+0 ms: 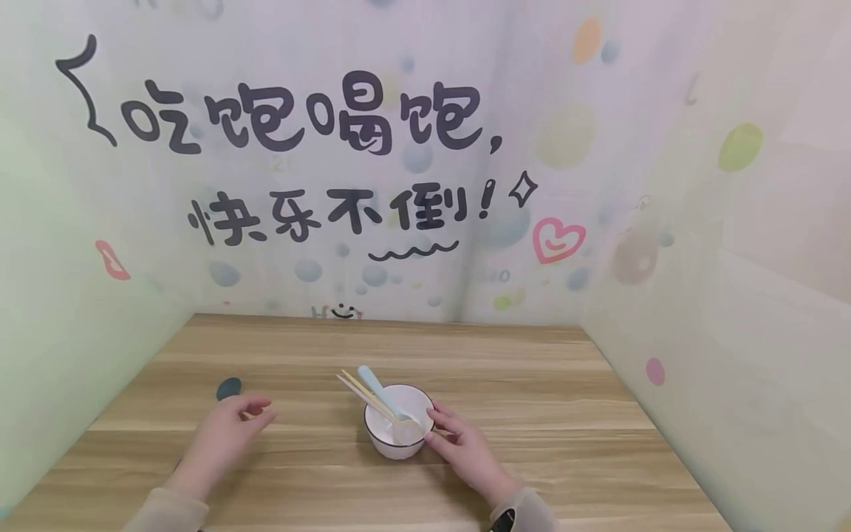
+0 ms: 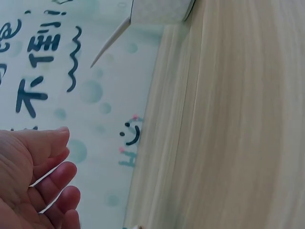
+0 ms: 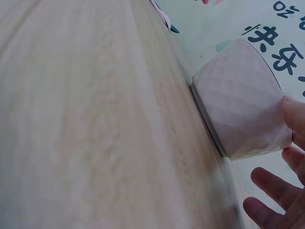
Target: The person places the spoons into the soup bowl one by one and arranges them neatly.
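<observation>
A white bowl (image 1: pixel 396 448) with a dark rim and a faceted outside stands on the wooden table. Light chopsticks (image 1: pixel 366 394) and a light blue handle (image 1: pixel 372 380) lean out of it toward the upper left; their lower ends rest inside. My right hand (image 1: pixel 468 451) pinches the bowl's right rim between thumb and forefinger. The right wrist view shows the bowl (image 3: pixel 240 102) from the side, the other fingers loosely spread below. My left hand (image 1: pixel 229 436), fingers loosely bent and holding nothing, is over the table to the left of the bowl, close to a dark teal oval thing (image 1: pixel 229 389).
The wooden table (image 1: pixel 532 384) is bounded by a printed back wall (image 1: pixel 425 288) and by side walls (image 1: pixel 718 355) at left and right. Dark lettering and coloured dots cover the back wall. A dark watch (image 1: pixel 504 520) shows at my right sleeve.
</observation>
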`<state>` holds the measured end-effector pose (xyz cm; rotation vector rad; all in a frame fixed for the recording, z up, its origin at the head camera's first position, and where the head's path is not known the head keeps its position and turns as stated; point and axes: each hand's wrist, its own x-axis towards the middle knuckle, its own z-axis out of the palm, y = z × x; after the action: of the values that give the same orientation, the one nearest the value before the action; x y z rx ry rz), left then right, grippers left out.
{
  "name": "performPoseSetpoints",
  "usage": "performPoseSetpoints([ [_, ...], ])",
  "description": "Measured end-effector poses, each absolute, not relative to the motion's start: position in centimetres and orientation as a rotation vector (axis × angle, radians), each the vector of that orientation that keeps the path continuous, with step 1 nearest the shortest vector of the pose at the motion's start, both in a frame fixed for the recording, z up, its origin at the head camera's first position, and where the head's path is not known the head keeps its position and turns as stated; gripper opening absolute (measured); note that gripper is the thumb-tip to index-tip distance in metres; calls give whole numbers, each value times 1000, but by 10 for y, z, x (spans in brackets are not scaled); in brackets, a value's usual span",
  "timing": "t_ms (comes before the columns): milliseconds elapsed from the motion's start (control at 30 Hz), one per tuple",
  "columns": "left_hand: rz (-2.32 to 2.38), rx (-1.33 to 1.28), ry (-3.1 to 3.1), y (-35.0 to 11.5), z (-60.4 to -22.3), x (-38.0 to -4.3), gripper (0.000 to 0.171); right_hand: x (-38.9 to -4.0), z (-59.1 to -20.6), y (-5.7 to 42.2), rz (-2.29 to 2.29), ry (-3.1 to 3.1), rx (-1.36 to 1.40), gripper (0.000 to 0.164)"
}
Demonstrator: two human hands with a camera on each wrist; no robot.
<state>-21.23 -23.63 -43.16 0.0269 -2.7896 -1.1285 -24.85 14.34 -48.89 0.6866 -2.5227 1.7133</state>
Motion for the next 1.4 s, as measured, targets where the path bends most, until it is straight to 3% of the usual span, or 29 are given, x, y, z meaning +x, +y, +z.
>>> performPoseSetpoints([
  [400,-1190,287,-2692,-265,-448,-197,54,-249,-491,144,1678,-2551,675,47],
  [667,-1168,381,-2651,-279,-461,-190,44,-250,-490,143,1675,-2560,669,47],
  [1000,-990,543,-2709,-298,-471,-183,55,-250,-489,143,1680,-2552,670,46],
  [1400,-880,509,-2839,-303,-480,-185,41,-249,-489,144,1665,-2560,672,48],
])
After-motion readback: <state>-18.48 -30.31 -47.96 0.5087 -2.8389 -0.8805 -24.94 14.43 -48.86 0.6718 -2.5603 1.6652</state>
